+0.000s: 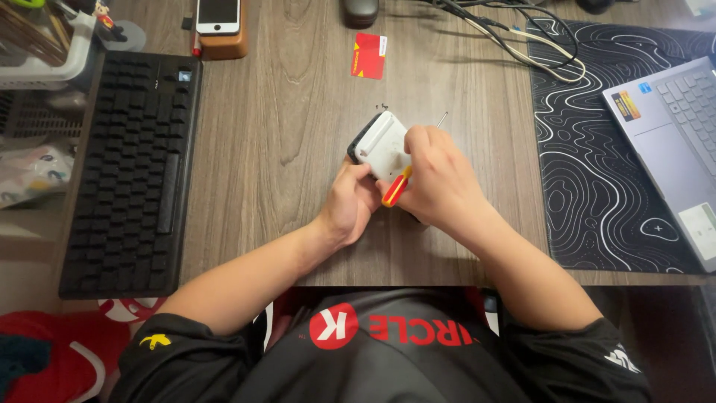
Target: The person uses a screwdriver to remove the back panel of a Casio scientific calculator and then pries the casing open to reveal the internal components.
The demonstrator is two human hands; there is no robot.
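— Hidden or cut off?
— Plenty. Screwdriver [396, 186] mostly buried in the right hand [436, 179]; only the red-and-yellow handle showing, tip out of sight behind the device [382, 145]. Underside of that white device unseen, just a black edge along its left. Laptop [675, 142] sliced by the right edge of view, phone [218, 15] by the top, mouse [361, 10] likewise. Basket [45, 45] at top left only partly in view, contents too jumbled to name.

— Hands?
— Left hand [350, 205] wrapped round the device's lower left corner, gripping it. Right hand clenched on the screwdriver handle, knuckles over the device's right side. Both touching the device.

— Device where?
— Mid-desk [283, 134], tilted up off the wood, between the keyboard [134, 164] on the left and the mat [589, 149] on the right.

— Small bits nearby?
— Tiny dark specks [382, 106] just above the device, possibly screws, too small to tell. Thin metal pin [441, 119] just right of them, lying slantwise.

— Labels, packages?
— Red card [369, 55] with a white corner and a yellow mark, flat on the wood above the device. Yellow-and-dark sticker [626, 106] on the laptop's palm rest, small blue one beside it, pale label near its lower corner. Mat black with white contour lines. Cables [514, 37] trailing across its top left. Crinkled pale bag [30, 175] left of the keyboard, print not readable.
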